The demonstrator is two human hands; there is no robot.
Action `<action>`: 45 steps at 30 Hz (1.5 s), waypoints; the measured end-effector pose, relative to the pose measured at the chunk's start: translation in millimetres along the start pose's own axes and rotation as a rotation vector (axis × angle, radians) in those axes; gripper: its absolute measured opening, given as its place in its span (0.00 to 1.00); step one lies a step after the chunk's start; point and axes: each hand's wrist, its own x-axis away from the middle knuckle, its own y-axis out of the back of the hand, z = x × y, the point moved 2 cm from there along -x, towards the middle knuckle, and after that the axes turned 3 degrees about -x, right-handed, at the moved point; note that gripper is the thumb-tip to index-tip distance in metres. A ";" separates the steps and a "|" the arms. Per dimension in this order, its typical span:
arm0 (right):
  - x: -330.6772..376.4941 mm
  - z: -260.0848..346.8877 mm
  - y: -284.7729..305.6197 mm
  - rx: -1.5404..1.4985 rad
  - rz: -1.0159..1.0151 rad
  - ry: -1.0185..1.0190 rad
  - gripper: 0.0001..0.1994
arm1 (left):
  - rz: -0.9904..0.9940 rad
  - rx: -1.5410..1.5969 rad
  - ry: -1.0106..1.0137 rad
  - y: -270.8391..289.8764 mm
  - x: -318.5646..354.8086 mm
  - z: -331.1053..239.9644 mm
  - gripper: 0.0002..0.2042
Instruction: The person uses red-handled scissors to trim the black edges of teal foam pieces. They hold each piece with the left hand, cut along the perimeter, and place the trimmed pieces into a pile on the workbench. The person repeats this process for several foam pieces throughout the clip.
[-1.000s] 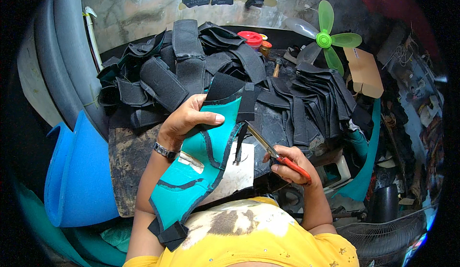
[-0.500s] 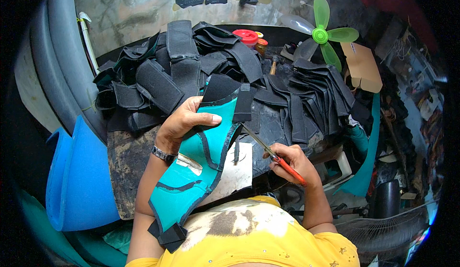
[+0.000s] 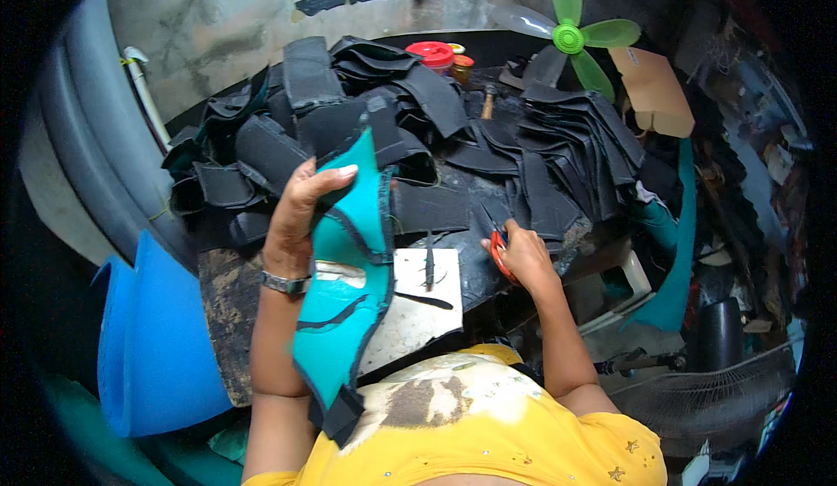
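left hand [image 3: 301, 211] clasps teal piece [image 3: 349, 294] (black-edged); right hand [image 3: 521, 255] fisted on red-handled scissors [image 3: 497, 246].

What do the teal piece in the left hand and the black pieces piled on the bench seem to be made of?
The teal piece looks like soft matte foam or rubber sheet with black edging; it bends in the left hand. The black pieces look like the same flexible matte sheet, curling where stacked.

Ahead of me black cut pieces [image 3: 558, 150] lie heaped on the bench [image 3: 231, 312], a green fan [image 3: 571, 37] behind them and a red-lidded jar [image 3: 432, 54] beside it.
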 end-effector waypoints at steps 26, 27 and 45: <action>-108.4 -56.2 78.6 -0.160 -0.496 -0.150 0.31 | 0.487 -0.065 -0.805 -108.6 84.9 -25.5 0.15; -112.7 -67.1 63.3 -0.110 -0.484 -0.103 0.35 | 0.501 -0.091 -0.856 -118.8 98.6 -36.9 0.12; 42.7 1.4 -32.1 0.071 0.015 0.282 0.26 | 0.057 -1.372 -0.719 -28.6 56.1 6.6 0.22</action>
